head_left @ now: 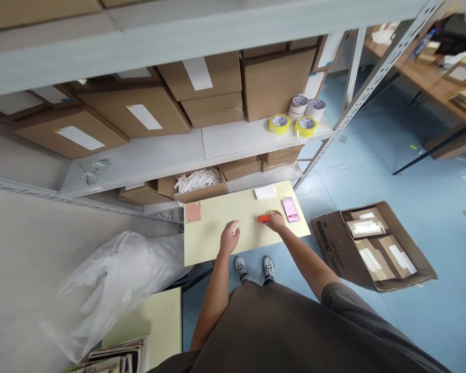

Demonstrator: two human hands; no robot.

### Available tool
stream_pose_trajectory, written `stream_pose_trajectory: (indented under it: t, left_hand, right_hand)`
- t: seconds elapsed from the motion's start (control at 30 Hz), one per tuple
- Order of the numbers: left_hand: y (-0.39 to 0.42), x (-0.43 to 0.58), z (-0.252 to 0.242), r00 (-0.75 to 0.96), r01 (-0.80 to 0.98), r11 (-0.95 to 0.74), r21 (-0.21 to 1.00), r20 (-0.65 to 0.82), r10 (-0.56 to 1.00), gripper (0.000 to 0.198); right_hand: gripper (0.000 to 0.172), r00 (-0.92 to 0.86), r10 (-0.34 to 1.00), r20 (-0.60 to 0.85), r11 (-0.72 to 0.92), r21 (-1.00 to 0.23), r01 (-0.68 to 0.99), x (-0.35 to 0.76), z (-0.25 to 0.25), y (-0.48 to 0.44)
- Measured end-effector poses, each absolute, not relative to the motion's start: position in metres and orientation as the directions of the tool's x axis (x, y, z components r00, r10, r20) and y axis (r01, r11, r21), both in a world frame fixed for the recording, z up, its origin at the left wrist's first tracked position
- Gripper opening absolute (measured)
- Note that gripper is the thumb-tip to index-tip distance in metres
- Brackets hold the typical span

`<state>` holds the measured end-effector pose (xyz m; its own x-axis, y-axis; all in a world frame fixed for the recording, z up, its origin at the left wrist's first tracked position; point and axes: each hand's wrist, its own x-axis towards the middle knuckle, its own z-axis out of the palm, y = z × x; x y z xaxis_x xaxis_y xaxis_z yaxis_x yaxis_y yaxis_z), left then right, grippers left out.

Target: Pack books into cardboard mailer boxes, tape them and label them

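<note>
My right hand (275,221) grips a small red-orange tool (263,219), possibly a safety cutter, above a pale yellow board (217,233). Part of the tool is hidden by my fingers. A pink pixelated packet (291,210) lies just beyond that hand. My left hand (230,236) sits over the board's near half, fingers loosely curled and holding nothing. A white card (264,192) lies at the board's far edge, and a flat orange-brown pad (193,212) lies at its left corner.
Grey metal shelving (202,145) holds cardboard boxes and yellow and white tape rolls (295,119). A box of white items (197,181) sits below. An open cardboard box (373,248) stands on the blue floor to the right, with a white plastic sheet (116,290) to the left.
</note>
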<state>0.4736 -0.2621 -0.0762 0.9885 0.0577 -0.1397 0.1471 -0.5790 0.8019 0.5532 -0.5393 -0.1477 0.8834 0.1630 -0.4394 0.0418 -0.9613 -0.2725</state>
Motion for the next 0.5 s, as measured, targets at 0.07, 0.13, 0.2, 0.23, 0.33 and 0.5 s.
stream_pose_trajectory:
  t: [0.07,0.13,0.2,0.23,0.33,0.5]
  left_hand:
    - [-0.259,0.475,-0.066,0.99,0.14,-0.595,0.791,-0.111,0.085,0.041]
    - [-0.25,0.471,-0.056,0.99,0.134,-0.61,0.781,-0.08,0.116,0.041]
    - [-0.236,0.462,-0.047,0.987,0.138,-0.622,0.771,-0.053,0.154,0.041]
    - [-0.227,0.455,-0.043,0.984,0.145,-0.626,0.766,-0.044,0.175,0.04]
    - [-0.194,0.422,-0.032,0.965,0.188,-0.631,0.753,-0.022,0.261,0.039]
    - [-0.118,0.348,-0.024,0.873,0.286,-0.591,0.754,0.05,0.486,0.041]
  right_hand:
    - [0.043,0.916,0.18,-0.358,-0.919,-0.393,0.028,0.565,-0.127,-0.527]
    - [0.047,0.949,0.216,-0.231,-0.832,-0.552,0.055,0.577,-0.108,-0.507]
    - [0.047,0.965,0.241,-0.105,-0.706,-0.701,0.1,0.587,-0.092,-0.48]
    - [0.047,0.965,0.252,-0.066,-0.642,-0.758,0.115,0.591,-0.086,-0.463]
    - [0.049,0.944,0.327,-0.041,-0.518,-0.843,0.143,0.594,-0.071,-0.41]
    - [0.052,0.841,0.539,0.033,-0.468,-0.819,0.332,0.573,-0.061,-0.303]
